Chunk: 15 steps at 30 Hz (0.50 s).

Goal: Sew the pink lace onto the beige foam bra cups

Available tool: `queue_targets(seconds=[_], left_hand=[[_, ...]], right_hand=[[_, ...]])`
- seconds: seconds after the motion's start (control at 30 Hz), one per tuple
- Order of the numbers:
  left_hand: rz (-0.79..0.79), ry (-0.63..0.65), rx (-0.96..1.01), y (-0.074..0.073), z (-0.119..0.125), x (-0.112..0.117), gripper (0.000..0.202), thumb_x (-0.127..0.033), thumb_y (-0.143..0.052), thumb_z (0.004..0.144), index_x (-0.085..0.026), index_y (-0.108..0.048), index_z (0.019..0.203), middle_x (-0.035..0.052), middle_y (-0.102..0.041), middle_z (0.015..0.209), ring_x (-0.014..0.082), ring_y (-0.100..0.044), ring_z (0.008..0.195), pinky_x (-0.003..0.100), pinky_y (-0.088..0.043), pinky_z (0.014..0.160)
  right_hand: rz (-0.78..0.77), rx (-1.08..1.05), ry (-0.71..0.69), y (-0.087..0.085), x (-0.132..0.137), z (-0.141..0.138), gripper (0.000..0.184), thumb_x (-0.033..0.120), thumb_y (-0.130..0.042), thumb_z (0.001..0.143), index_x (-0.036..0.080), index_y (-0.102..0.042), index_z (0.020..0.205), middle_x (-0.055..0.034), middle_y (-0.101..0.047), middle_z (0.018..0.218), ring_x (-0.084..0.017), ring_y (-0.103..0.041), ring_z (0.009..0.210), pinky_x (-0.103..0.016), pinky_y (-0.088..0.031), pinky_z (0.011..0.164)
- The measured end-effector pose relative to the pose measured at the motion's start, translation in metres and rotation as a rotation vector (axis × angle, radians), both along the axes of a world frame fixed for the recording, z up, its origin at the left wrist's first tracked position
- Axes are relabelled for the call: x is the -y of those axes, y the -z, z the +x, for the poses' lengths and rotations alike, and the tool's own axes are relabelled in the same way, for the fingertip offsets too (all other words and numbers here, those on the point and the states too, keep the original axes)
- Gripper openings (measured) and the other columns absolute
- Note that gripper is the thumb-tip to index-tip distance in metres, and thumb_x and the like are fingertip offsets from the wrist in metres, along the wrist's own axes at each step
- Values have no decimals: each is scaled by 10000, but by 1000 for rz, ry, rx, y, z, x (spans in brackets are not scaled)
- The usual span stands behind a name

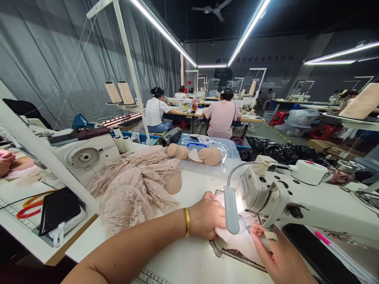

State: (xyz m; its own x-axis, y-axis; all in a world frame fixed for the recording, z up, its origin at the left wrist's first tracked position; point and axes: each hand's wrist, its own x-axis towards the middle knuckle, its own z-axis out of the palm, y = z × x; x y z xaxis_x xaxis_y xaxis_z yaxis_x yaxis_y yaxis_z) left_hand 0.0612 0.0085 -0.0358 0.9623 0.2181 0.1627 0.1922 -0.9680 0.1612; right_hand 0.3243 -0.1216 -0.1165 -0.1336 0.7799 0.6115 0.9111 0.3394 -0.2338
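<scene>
A piece of pale pink fabric [224,233] lies under the head of a white sewing machine [284,193], brightly lit at the needle area. My left hand [207,217], with a gold bangle at its wrist, grips the fabric from the left, its fingertips partly hidden behind the grey lamp [231,211]. On the other side, my right hand [271,250] has its fingers bent together at the fabric's right edge, close beside the presser foot. The lamp and machine head cover part of the cloth. Beige lace fabric [139,185] is heaped left of my left hand.
Round beige pads [209,156] rest on a clear plastic lid [231,167] behind the lace. A dark phone [314,252] lies right of my right hand. A thread stand [130,59] rises at left. Co-workers [223,114] sit at machines ahead; another person's hand [6,161] shows far left.
</scene>
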Motion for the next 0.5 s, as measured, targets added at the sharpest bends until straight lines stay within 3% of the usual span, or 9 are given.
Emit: queue_targets(seconds=[0.1, 0.27, 0.4, 0.5], left_hand=[[52, -3, 7, 0, -1, 2, 21, -235, -658, 852, -218, -663, 864, 16, -712, 908, 218, -569, 852, 504, -228, 924], [119, 8, 2, 3, -4, 10, 104, -206, -643, 828, -183, -589, 742, 21, -670, 845, 220, -555, 828, 490, -250, 863], [158, 42, 3, 3, -6, 20, 132, -262, -593, 914, -202, -641, 806, 30, -668, 835, 227, -555, 815, 520, -278, 867], [163, 73, 11, 1, -8, 29, 184, -293, -580, 955, -212, -640, 801, 17, -668, 796, 217, -560, 791, 539, -303, 904]], right_hand=[[16, 20, -72, -9, 0, -1, 240, 379, -441, 1103, 266, -652, 1081, -94, -796, 1006, -279, -788, 877, -407, -635, 763], [-14, 80, -148, -35, 0, -6, 169, 306, -487, 1072, 264, -645, 1117, -69, -813, 966, -254, -802, 821, -332, -634, 673], [9, 117, -276, -52, 0, -19, 167, 215, -457, 1062, 281, -589, 1140, 9, -765, 859, -184, -740, 649, -274, -605, 583], [-32, 134, -385, -58, 1, -24, 234, 161, -466, 1031, 282, -601, 1178, 7, -730, 877, -151, -716, 658, -230, -591, 580]])
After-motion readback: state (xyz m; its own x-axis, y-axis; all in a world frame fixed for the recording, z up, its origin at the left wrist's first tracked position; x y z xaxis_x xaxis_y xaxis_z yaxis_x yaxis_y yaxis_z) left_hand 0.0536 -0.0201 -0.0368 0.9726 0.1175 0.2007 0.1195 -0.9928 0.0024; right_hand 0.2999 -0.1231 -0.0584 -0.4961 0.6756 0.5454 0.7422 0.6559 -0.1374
